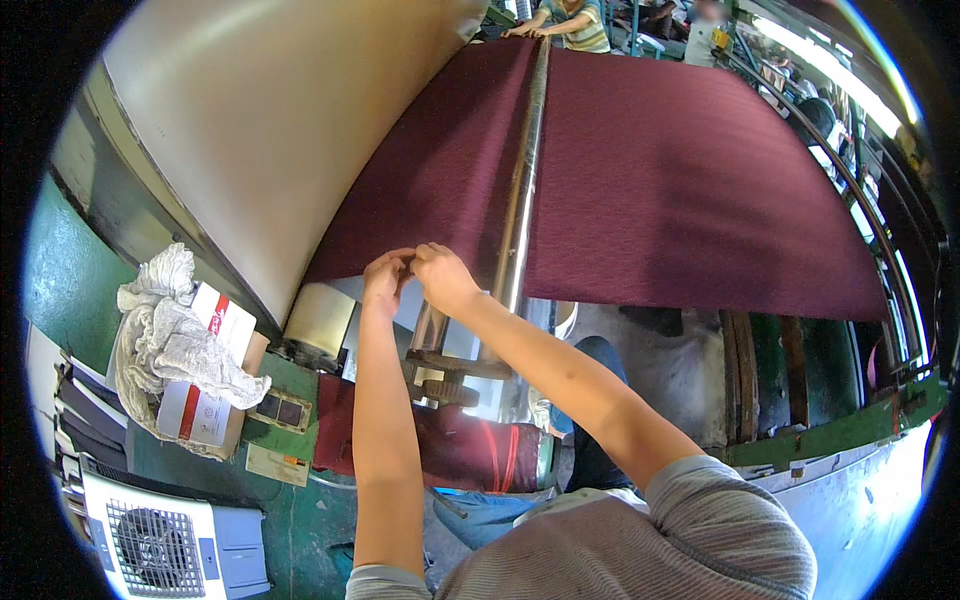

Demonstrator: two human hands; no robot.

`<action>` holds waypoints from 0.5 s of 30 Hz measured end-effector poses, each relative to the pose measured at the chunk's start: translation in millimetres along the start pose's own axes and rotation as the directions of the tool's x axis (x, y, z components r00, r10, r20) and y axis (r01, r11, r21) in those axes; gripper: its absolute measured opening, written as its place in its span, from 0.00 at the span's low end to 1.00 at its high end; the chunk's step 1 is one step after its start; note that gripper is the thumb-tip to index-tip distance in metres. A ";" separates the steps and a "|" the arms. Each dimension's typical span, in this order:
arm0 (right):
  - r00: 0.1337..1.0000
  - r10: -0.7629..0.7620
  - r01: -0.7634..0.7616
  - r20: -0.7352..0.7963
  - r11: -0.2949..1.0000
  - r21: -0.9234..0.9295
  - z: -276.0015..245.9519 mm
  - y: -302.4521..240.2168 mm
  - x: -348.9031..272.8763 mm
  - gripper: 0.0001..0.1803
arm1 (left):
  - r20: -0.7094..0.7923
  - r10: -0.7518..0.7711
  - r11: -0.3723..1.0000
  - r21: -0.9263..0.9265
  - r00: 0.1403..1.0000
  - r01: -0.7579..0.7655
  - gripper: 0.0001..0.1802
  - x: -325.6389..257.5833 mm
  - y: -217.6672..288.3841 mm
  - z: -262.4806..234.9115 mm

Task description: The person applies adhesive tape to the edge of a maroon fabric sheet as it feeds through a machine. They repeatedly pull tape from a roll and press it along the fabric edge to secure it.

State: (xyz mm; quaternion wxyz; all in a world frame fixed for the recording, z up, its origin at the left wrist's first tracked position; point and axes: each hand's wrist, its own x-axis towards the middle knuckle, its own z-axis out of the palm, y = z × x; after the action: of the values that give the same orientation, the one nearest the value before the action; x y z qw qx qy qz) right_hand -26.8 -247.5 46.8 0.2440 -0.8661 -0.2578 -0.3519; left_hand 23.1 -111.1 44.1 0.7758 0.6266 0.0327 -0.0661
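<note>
A wide sheet of maroon fabric point(640, 190) stretches away from me across the machine. At its near edge, left of a shiny metal bar point(520, 190), my two hands come together. The fingers of my left hand point(386, 280) are bent and closed at the fabric's edge. Touching them, my right hand point(445, 277) pinches the same edge with curled fingers; the fingertips are partly hidden. Brown toothed gears point(450, 392) sit below my hands, between my forearms. Under them lies a maroon fabric roll point(420, 450) with red bands around it.
A large cream-coloured drum point(280, 130) rises at the left. A co-worker point(590, 25) has both hands on the fabric's far edge. Lower left are a carton with a white rag point(185, 340), a small control box point(280, 410) and a fan unit point(155, 545). Rails point(850, 185) run along the right.
</note>
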 end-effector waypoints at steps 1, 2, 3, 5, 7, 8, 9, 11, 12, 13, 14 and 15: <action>1.000 0.007 -0.006 -0.016 0.999 0.051 2.2 1.8 1.2 0.09 | -0.034 -0.010 0.998 0.059 0.999 0.012 0.11 4.9 -2.2 -3.5; 0.998 0.038 -0.035 -0.045 0.998 0.059 1.8 1.2 3.1 0.09 | -0.071 -0.020 0.992 0.121 0.997 0.028 0.11 7.1 -3.8 -7.3; 0.995 0.069 -0.064 -0.074 0.996 0.067 0.9 1.2 5.2 0.10 | -0.133 -0.004 0.994 0.106 0.991 0.018 0.11 8.8 -5.9 -10.7; 0.960 0.221 -0.218 -0.171 0.975 0.037 -6.1 3.0 10.5 0.11 | -0.257 0.027 0.997 0.080 0.966 -0.007 0.11 10.2 -7.6 -16.4; 0.854 0.447 -0.461 -0.267 0.887 0.009 -16.9 0.9 11.3 0.11 | -0.314 0.025 0.997 0.076 0.949 -0.001 0.11 8.5 -7.3 -22.2; 0.886 0.414 -0.420 -0.209 0.907 0.017 -17.5 2.3 9.4 0.11 | -0.335 0.025 0.997 0.071 0.942 -0.001 0.11 9.6 -7.4 -22.1; 0.913 0.378 -0.378 -0.151 0.925 0.028 -16.2 4.2 6.5 0.12 | -0.363 0.007 0.999 0.052 0.932 0.013 0.11 11.1 -6.7 -22.9; 0.960 0.277 -0.277 -0.022 0.961 0.028 -13.6 4.6 2.9 0.11 | -0.419 -0.030 0.999 0.011 0.907 0.038 0.11 12.8 -2.9 -23.6; 0.974 0.225 -0.225 -0.007 0.974 0.028 -12.0 3.4 2.5 0.10 | -0.435 -0.003 1.000 0.003 0.900 0.005 0.11 12.7 -1.7 -21.8; 0.985 0.172 -0.172 0.008 0.985 0.030 -10.1 1.8 2.2 0.09 | -0.452 0.024 1.000 -0.006 0.892 -0.030 0.11 12.4 -1.3 -19.6; 0.992 0.120 -0.121 0.028 0.992 0.033 -9.5 -1.1 1.7 0.08 | -0.470 0.045 0.998 -0.015 0.881 -0.059 0.11 8.2 -1.6 -15.5; 0.996 0.083 -0.084 0.045 0.996 0.018 -9.6 -1.5 0.7 0.06 | -0.348 0.049 0.998 -0.007 0.936 -0.055 0.12 -6.3 7.2 -2.4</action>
State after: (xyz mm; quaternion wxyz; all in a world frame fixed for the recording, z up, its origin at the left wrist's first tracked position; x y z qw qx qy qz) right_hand -31.9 -252.0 53.8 0.2616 -0.8812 -0.2301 -0.3196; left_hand 18.0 -107.0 51.3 0.7644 0.6228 0.1530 0.0665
